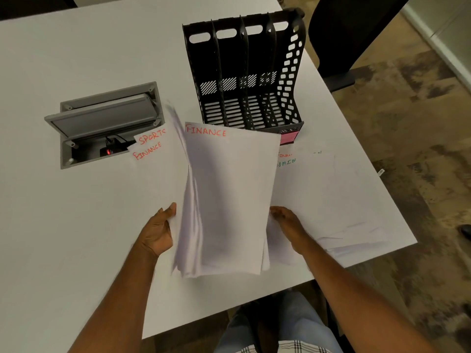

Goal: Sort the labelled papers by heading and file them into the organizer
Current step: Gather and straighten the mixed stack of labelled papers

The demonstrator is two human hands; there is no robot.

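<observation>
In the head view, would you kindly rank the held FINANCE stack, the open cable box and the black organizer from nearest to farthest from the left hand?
1. FINANCE stack: gripped by the left hand.
2. Cable box: up-left on the table.
3. Black organizer: farthest, up-right.

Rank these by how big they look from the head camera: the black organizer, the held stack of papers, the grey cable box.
1. Organizer and held stack: alike, and the stack is nearer, so unranked.
2. Cable box, smallest.
</observation>
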